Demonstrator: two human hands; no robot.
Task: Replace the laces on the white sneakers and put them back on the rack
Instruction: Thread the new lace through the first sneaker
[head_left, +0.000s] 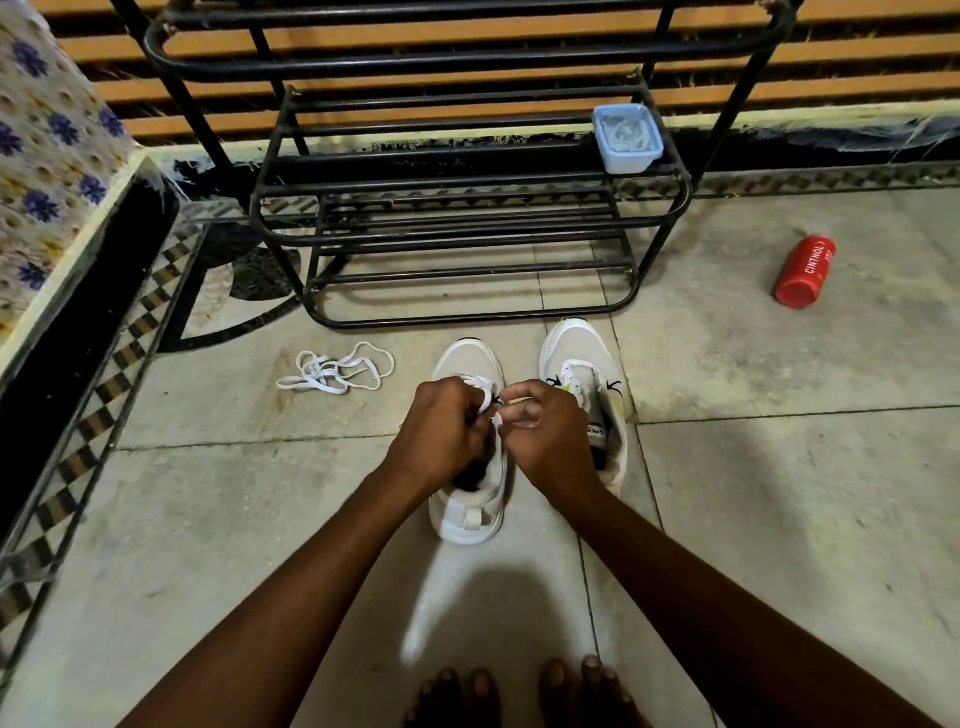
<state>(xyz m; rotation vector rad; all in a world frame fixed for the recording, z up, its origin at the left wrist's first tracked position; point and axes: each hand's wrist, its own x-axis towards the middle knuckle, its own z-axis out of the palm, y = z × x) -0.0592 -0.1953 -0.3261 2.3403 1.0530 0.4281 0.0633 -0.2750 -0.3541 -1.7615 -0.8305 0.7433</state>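
— What's closest?
— Left hand (441, 431) and right hand (540, 431) both pinch a white lace (491, 402) over the left sneaker (470, 499); right sneaker (584, 364) just beside.
— Farther?
— Loose laces (337, 371) on the floor, then the black rack (467, 208) holding a plastic box (627, 137); a red bottle (805, 271) lies well apart.

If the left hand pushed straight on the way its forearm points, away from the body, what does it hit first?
Most likely the toe of the left sneaker it is lacing, as the left hand pinches the lace above it. Beyond that stands the black rack. Depth is hard to judge here.
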